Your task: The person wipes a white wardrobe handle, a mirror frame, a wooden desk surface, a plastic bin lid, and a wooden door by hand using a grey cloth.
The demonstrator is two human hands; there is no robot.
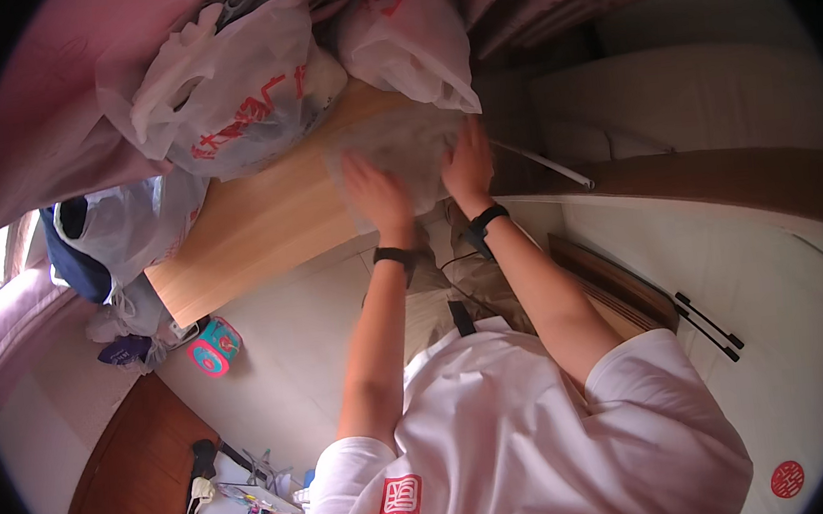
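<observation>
A translucent, greyish plastic sheet or flat bag (411,139) lies on the light wooden tabletop (253,232). My left hand (377,196) rests on its near left part, palm down with the fingers stretched out. Over by its right edge, my right hand (469,164) lies with the fingers extended, touching the plastic. Neither hand grips anything that I can see. Each wrist wears a black band. Just beyond the sheet stands a stuffed white plastic bag (403,47), close to my right fingertips.
A large filled plastic bag with red print (241,96) stands on the table's far left, another bag (135,227) at its left end. A teal and pink container (216,347) sits on the floor. On the right are a brown ledge (679,185) and a white rod (545,165).
</observation>
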